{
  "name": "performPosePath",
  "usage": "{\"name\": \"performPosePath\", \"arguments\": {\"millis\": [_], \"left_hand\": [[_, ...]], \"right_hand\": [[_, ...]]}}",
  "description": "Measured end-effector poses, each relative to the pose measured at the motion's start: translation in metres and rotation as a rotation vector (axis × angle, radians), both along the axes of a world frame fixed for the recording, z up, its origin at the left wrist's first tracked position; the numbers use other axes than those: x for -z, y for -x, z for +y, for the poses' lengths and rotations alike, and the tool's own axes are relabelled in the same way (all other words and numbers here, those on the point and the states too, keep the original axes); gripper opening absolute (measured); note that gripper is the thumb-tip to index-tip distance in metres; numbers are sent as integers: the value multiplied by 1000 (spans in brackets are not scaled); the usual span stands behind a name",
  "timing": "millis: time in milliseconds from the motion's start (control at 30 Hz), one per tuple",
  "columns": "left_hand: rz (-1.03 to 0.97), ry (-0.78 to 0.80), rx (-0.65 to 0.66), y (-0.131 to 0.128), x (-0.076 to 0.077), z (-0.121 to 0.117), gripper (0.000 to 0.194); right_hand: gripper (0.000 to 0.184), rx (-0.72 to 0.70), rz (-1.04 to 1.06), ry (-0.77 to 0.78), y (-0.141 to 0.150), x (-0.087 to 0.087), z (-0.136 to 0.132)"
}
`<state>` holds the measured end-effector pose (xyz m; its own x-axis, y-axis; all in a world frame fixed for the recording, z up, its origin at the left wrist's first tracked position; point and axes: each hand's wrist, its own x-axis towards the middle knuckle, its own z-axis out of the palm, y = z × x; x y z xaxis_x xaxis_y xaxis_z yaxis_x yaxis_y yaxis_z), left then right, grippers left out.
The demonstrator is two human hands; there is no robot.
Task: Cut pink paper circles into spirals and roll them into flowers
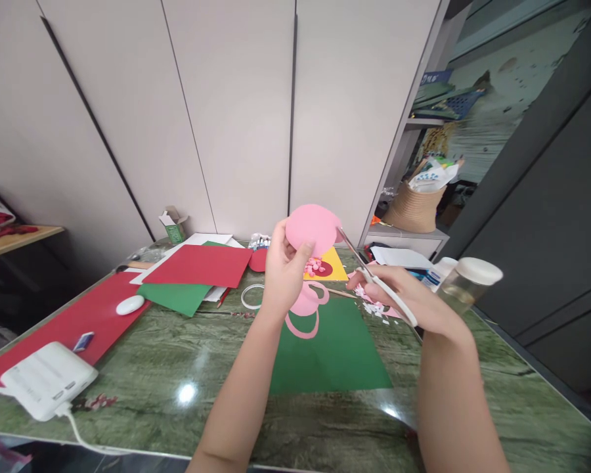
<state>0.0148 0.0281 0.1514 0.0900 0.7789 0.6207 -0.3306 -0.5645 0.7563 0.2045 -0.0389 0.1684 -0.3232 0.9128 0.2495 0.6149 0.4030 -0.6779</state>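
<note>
My left hand point(286, 269) pinches a rounded piece of pink paper point(311, 226) between thumb and fingers, held up above the table. In my right hand point(408, 292) is a pair of scissors with white handles point(391, 295); the blades reach the right edge of the pink paper. Whether the blades are parted is too small to tell. Below the hands lies a green sheet point(335, 348) with curved pink paper cut-outs point(303, 325) on it. Behind it, small pink pieces point(315, 266) sit on a yellow sheet point(339, 266) bearing a red circle.
Red paper point(197, 265) and a green sheet point(177, 297) lie left of centre. A white power bank point(49, 378) with a cable is at the front left. Paper scraps point(377, 309) and a lidded jar point(465, 286) are on the right. Pale cabinet doors point(236, 118) stand behind.
</note>
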Motion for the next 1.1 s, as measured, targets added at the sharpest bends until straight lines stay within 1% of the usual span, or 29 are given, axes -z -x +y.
{"name": "performPosePath", "arguments": {"millis": [167,333,567,767,933,1100], "left_hand": [[-18,11,6,0,0,0,30],[31,7,36,-1,-3,-6,30],[121,1,-16,-2,-5,-15,28],[164,8,-28,-1,-6,-19,29],[170,-17,-30,0,-6,-19,29],[179,-16,-14,1,-7,-19,29]], "right_hand": [[43,9,-18,31,2,1,1],[43,42,27,35,2,1,0],[47,8,69,53,2,2,1],[51,21,64,24,2,1,0],[52,30,59,12,2,1,0],[49,11,83,51,2,2,0]]}}
